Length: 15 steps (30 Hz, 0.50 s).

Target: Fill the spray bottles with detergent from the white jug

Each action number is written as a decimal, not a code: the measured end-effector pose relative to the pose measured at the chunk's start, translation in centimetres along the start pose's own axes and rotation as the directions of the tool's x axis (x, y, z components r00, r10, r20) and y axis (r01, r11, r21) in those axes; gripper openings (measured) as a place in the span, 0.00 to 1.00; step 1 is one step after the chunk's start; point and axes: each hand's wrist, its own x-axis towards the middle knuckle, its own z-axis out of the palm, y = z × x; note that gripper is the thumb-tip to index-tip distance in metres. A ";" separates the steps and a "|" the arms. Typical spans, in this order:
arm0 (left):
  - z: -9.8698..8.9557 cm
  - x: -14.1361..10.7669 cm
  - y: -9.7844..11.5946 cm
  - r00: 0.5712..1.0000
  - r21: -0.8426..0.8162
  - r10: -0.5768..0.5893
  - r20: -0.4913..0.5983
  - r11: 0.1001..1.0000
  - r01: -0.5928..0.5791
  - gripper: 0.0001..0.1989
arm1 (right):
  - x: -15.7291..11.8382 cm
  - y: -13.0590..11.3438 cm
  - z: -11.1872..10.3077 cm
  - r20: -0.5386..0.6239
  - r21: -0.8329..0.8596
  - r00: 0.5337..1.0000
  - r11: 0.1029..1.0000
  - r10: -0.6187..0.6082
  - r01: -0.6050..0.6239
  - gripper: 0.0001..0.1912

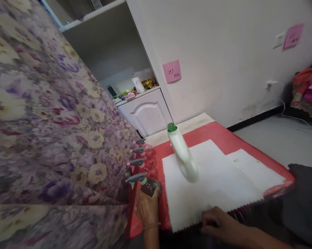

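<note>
My left hand (147, 208) is closed around the clear body of a spray bottle (147, 188) with a grey trigger head and pale green collar. Behind it stand several similar spray bottles (151, 159) with grey heads and pink collars, in a row along the table's left side. A pale green detergent bottle (183, 155) stands on a white cloth (210, 183), its green spout uncapped. At the cloth's near edge is my right hand (219, 221), its fingers curled and nothing visible in them. It is apart from the detergent bottle.
A red cover (224, 136) lies over the table. Close on the left hangs a floral curtain (67, 138). Beyond the table are a white cabinet (150, 112) with small items on its shelf and a wall with pink notes (172, 71). Colourful fabric (311, 86) lies at far right.
</note>
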 end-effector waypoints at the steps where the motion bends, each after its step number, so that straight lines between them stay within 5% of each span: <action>1: -0.3 -0.2 -0.1 1.000 -0.007 0.019 -0.008 1.000 -0.019 0.36 | 0.0 0.0 0.0 0.004 0.010 1.000 1.000 0.000 0.000 0.07; 5: -2.1 -1.9 -0.4 0.997 -0.079 0.072 -0.029 0.994 -0.074 0.28 | -0.1 -0.4 0.2 0.007 0.030 1.000 1.000 0.000 -0.001 0.07; 9: -3.5 -6.1 1.5 0.992 -0.453 0.092 -0.085 0.883 -0.121 0.19 | -0.1 -1.3 0.3 0.035 0.060 0.998 0.997 -0.044 0.042 0.14; 12: -3.0 -10.9 5.0 0.963 -0.815 0.155 0.220 0.571 0.094 0.17 | -0.3 -2.1 0.2 0.066 0.108 0.991 0.988 -0.119 0.112 0.22; 15: -1.6 -15.2 8.3 0.830 -0.850 0.244 0.502 0.318 0.420 0.22 | -1.0 -2.6 0.0 0.008 0.154 0.978 0.966 -0.209 0.205 0.27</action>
